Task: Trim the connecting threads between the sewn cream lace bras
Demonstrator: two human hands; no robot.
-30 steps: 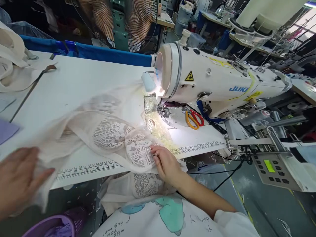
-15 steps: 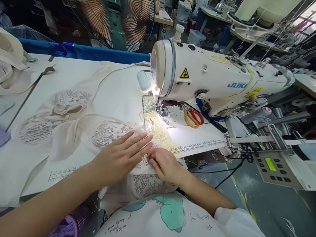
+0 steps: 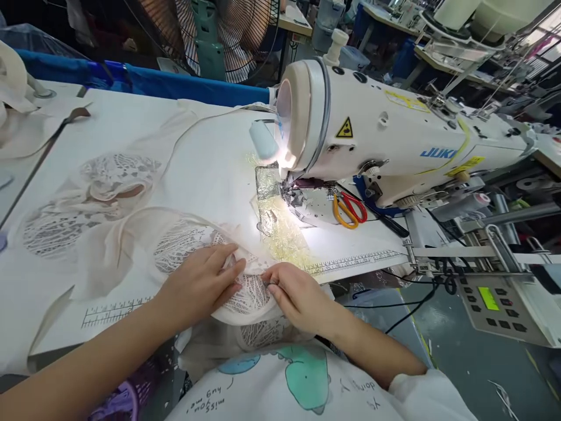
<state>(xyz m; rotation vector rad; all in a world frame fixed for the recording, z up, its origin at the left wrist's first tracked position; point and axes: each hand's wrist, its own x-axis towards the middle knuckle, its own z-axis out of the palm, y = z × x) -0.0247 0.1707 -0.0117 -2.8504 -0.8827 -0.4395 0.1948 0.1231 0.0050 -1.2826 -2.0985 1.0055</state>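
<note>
A pale cream lace garment (image 3: 249, 295) lies across the front of the sewing table and hangs over its edge toward my lap. My left hand (image 3: 204, 283) rests on the lace with its fingers bent down, gathering the fabric under the fingertips. Close by on the right, my right hand (image 3: 298, 295) is closed, thumb against forefinger, at the garment's edge. A small dark thing shows at its fingertips, too small to make out. The white sewing machine (image 3: 350, 134) stands just beyond, its lamp lighting the needle area.
Red and orange-handled scissors (image 3: 349, 210) lie on the machine bed. A printed ruler (image 3: 359, 262) runs along the front edge. More lace pieces (image 3: 92, 199) spread leftward. A fan (image 3: 210, 41) stands behind the blue cloth edge (image 3: 175, 88); a control panel (image 3: 488, 298) hangs at the right.
My left hand has gone from flat, outstretched fingers to bent fingers, drawing back slightly to the left. More of the lace edge shows between the hands. My right hand stays closed, nearly in place.
</note>
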